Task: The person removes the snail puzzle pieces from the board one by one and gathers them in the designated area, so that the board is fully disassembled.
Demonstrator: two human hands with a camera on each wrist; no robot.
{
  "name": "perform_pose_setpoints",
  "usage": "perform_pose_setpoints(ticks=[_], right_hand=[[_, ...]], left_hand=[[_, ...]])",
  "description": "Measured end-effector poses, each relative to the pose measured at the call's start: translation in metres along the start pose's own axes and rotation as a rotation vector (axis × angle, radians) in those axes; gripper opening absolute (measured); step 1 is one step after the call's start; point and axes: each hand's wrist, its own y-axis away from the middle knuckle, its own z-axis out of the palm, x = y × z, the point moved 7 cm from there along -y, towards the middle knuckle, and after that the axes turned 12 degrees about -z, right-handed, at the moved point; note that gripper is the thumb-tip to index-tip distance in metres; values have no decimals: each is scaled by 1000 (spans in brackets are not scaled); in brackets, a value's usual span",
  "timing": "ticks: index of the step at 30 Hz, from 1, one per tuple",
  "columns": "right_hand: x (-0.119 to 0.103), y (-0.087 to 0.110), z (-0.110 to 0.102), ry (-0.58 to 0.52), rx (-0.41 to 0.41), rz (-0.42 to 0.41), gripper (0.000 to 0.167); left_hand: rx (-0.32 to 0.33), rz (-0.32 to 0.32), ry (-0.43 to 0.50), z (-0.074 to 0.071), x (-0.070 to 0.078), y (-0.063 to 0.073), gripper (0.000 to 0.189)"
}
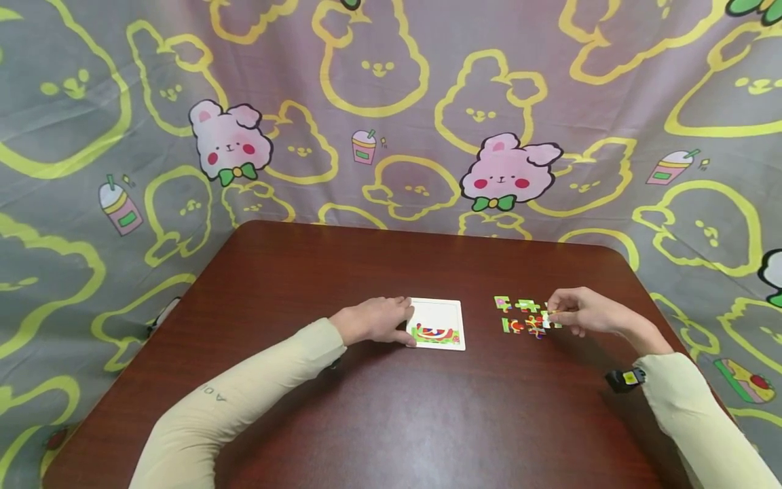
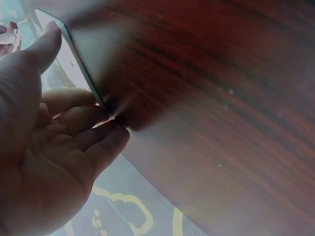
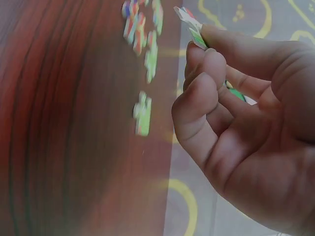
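A square white puzzle board (image 1: 435, 311) lies on the table, with a red, blue and green picture strip along its near side. My left hand (image 1: 380, 320) rests at the board's left edge, thumb by the near corner and fingers by the far one; the left wrist view shows the hand (image 2: 64, 132) along the rim. On the right, my right hand (image 1: 583, 311) pinches a puzzle piece (image 3: 193, 30) between thumb and fingertips, raised above the table in the right wrist view. Several loose pieces, among them a green one (image 1: 502, 303), lie left of that hand.
The dark brown wooden table (image 1: 427, 421) has rounded far corners. Behind it hangs a grey curtain (image 1: 415, 170) printed with yellow outlines and pink rabbits. A small black device (image 1: 624, 380) is worn on the right wrist.
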Motion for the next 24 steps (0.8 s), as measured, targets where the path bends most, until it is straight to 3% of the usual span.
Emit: perform_pose_setpoints(ticks=[12, 24], right_hand=[[19, 9, -3, -25, -29, 17, 18], [38, 10, -2, -20, -25, 107, 21]], left_hand=[[-9, -11, -9, 0, -1, 1, 71], [5, -7, -14, 1, 0, 1, 72]])
